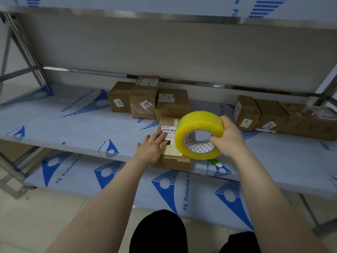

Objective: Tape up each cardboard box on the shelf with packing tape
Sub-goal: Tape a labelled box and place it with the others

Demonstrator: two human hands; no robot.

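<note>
A small cardboard box [173, 164] with a barcode label sits at the front edge of the middle shelf [73, 125]. My left hand [152, 147] lies flat on its top with straight fingers. My right hand [227, 137] grips a large yellow packing tape roll [198, 134], held upright just above the box's right side, with my thumb over the outer rim and my fingers through the core. A strip of tape seems to lie along the box top under the roll. The roll hides part of the box.
Three cardboard boxes [145, 101] stand grouped at the shelf's back middle, several more boxes [269, 115] at the back right. A green-handled tool [216, 162] lies on the shelf below the roll. A lower shelf [127, 181] and an upper shelf [164, 17] frame the space.
</note>
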